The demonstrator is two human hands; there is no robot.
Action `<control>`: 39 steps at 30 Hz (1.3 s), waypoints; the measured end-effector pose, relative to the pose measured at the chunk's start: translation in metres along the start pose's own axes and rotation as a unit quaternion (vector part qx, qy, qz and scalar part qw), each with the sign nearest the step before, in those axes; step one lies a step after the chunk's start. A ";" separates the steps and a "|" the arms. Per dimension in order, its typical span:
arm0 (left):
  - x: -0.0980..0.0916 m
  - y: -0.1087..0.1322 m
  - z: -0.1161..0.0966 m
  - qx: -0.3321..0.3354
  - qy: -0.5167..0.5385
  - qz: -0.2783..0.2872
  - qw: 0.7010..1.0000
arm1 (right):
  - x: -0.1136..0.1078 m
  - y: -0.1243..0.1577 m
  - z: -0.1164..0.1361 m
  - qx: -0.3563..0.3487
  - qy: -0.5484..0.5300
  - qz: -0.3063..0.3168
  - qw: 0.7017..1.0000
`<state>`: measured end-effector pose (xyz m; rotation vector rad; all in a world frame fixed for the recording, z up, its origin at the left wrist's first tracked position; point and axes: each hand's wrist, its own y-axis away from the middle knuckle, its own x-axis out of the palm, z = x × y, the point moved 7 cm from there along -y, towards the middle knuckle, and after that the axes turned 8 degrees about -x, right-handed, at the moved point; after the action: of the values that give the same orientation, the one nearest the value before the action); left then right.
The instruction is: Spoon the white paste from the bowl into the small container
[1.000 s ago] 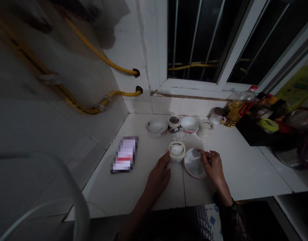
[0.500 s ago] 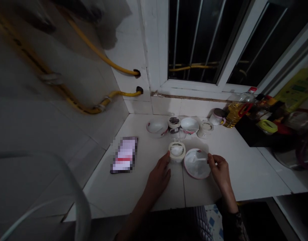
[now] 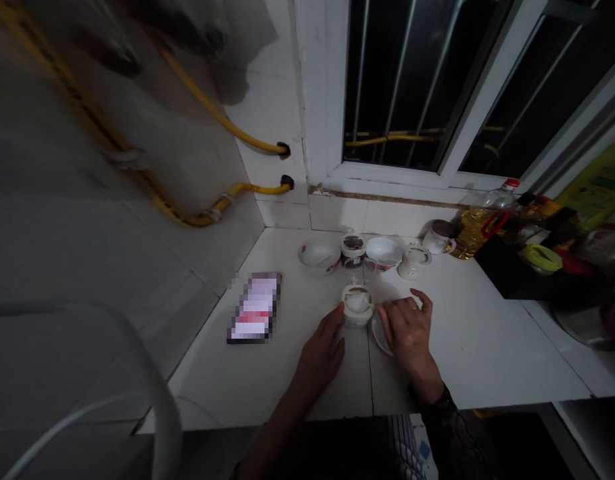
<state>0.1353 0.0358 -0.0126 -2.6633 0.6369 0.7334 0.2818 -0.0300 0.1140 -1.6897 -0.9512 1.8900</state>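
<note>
My left hand (image 3: 321, 353) rests against the left side of a small cream-rimmed tub (image 3: 356, 305) holding something white, and seems to grip it. My right hand (image 3: 407, 337) lies just right of that tub, with its fingers spread and nothing visible in them. Under this hand, a round white dish (image 3: 380, 339) is almost entirely hidden. The small white spoon seen earlier in the dish is hidden too.
Along the back of the white tiled counter (image 3: 267, 380) stand white bowls (image 3: 318, 257), a dark-filled jar (image 3: 352, 245), a glass cup (image 3: 355, 270), a mug (image 3: 439, 237) and an oil bottle (image 3: 475, 230). A blurred phone (image 3: 254, 308) lies left.
My right hand has moved left, from the dish's right edge to above the dish, covering it and the spoon. My left hand stays on the tub. The view has shifted slightly.
</note>
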 end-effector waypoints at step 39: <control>-0.001 0.001 0.004 -0.019 -0.007 -0.004 1.000 | -0.008 0.041 -0.077 0.022 0.011 0.236 0.971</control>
<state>0.1326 0.0364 -0.0155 -2.6917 0.6131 0.7677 0.3640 -0.0471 0.0875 -2.0387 -0.5178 2.1544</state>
